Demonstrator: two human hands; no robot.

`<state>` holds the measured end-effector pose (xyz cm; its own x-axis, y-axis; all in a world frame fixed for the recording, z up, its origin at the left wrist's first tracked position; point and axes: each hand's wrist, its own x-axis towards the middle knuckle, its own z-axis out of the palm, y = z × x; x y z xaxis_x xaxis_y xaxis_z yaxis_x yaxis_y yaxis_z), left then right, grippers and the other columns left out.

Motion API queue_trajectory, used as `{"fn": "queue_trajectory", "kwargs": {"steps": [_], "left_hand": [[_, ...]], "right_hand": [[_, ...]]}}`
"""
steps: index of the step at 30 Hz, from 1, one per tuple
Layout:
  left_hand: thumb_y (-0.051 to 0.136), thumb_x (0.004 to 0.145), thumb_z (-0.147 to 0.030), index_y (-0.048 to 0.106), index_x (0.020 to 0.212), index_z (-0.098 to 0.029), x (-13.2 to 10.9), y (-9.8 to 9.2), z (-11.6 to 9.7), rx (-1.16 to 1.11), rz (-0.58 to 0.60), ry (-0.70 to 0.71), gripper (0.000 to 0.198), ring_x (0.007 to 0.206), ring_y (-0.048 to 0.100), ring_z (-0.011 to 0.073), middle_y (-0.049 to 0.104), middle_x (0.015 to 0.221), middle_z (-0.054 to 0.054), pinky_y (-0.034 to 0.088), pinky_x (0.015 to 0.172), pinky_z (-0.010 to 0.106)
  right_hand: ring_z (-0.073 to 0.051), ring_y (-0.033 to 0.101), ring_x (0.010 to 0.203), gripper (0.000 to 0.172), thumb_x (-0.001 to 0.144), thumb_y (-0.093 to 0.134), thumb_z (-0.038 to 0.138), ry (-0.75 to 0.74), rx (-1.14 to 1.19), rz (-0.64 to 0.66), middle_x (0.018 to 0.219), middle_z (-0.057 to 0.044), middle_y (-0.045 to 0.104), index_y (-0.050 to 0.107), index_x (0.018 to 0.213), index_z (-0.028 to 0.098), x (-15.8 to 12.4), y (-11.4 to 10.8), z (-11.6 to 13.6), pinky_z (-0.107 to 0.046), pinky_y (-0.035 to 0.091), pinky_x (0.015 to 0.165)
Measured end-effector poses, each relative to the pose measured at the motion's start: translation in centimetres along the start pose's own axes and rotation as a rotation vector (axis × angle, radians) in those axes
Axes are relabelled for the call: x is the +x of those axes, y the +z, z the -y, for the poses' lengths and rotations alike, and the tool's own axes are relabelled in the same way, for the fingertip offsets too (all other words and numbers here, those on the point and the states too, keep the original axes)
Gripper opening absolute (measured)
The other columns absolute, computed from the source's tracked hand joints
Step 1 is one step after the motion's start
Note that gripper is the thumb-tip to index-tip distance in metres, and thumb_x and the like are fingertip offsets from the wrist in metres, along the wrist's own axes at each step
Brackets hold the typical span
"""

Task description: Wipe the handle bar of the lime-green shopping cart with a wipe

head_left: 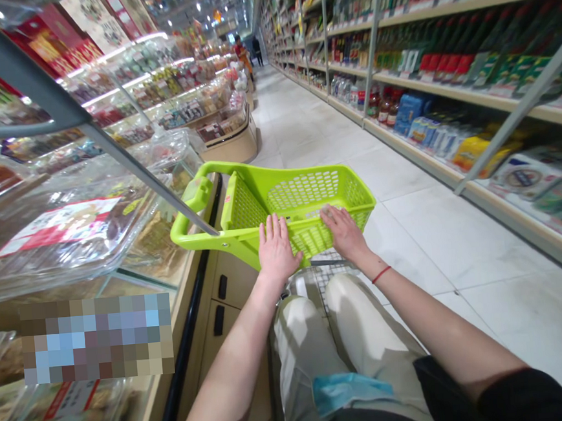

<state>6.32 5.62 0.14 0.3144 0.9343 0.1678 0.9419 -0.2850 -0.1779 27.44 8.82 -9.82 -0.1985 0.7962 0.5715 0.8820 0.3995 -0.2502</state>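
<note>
A lime-green plastic shopping cart (pixel 303 189) with perforated walls stands tilted across the view in front of my knees. My left hand (pixel 277 246) lies against its near wall, fingers stretched out over the rim and thumb apart. Farther right, my right hand (pixel 345 231) has its fingers bent over the same rim, with a red string bracelet (pixel 381 274) on the wrist. The basket floor is partly hidden by the near wall. On my lap lies a light-blue piece that looks like a face mask (pixel 351 390).
At left, a counter with a black edge rail (pixel 192 347) holds clear-packed foods (pixel 68 221). A grey post (pixel 146 175) slants past the cart. Stocked shelves (pixel 445 74) line the right side of a tiled aisle (pixel 297 115), and people (pixel 249 54) stand far down it.
</note>
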Motion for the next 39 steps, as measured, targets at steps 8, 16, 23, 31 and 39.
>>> {"fn": "queue_trajectory", "kwargs": {"steps": [8, 16, 23, 31, 39], "left_hand": [[0.063, 0.078, -0.050, 0.019, 0.154, 0.000, -0.9, -0.3, 2.7, 0.056, -0.102, -0.163, 0.101, 0.153, 0.010, 0.0340, 0.017, 0.163, 0.022, 0.008, 0.126, 0.050], [0.062, 0.079, -0.047, 0.021, 0.154, 0.000, -1.2, -0.1, 2.9, 0.063, -0.102, -0.140, 0.098, 0.153, 0.016, 0.0327, 0.018, 0.163, 0.021, 0.006, 0.126, 0.049], [0.063, 0.079, -0.045, 0.023, 0.153, 0.000, -1.4, -0.2, 2.8, 0.056, -0.112, -0.131, 0.096, 0.152, 0.018, 0.0320, 0.021, 0.162, 0.021, 0.005, 0.126, 0.049], [0.062, 0.079, -0.043, 0.024, 0.153, 0.001, -1.5, -0.4, 2.8, 0.049, -0.102, -0.129, 0.093, 0.152, 0.019, 0.0320, 0.021, 0.162, 0.021, 0.005, 0.126, 0.049], [0.067, 0.078, -0.043, 0.028, 0.152, -0.001, -1.6, -0.4, 3.0, 0.005, -0.140, -0.127, 0.093, 0.152, 0.020, 0.0324, 0.025, 0.161, 0.021, 0.011, 0.125, 0.047]], "right_hand": [[-0.028, 0.046, 0.137, 0.062, 0.081, 0.041, -0.001, 0.087, -0.062, -0.035, 0.143, -0.018, 0.054, 0.052, 0.140, 0.013, -0.8, -1.1, -2.7, -0.053, 0.035, 0.117], [-0.032, 0.034, 0.145, 0.075, 0.077, 0.041, -0.002, 0.115, 0.035, -0.078, 0.154, -0.018, 0.042, 0.038, 0.151, 0.014, -0.4, 0.6, 0.8, -0.058, 0.034, 0.117], [-0.030, 0.034, 0.144, 0.072, 0.083, 0.037, 0.001, -0.014, 0.139, -0.009, 0.153, -0.019, 0.042, 0.031, 0.154, 0.011, 1.7, 0.5, 7.0, -0.054, 0.031, 0.118], [-0.026, 0.035, 0.144, 0.075, 0.079, 0.040, 0.000, -0.178, 0.193, 0.087, 0.159, -0.014, 0.036, 0.037, 0.152, 0.015, 3.8, 0.2, 9.8, -0.050, 0.030, 0.118], [-0.030, 0.036, 0.144, 0.068, 0.085, 0.038, 0.001, -0.108, -0.061, 0.085, 0.157, -0.017, 0.039, 0.037, 0.152, 0.017, 1.5, -0.1, 5.2, -0.056, 0.024, 0.119]]}}
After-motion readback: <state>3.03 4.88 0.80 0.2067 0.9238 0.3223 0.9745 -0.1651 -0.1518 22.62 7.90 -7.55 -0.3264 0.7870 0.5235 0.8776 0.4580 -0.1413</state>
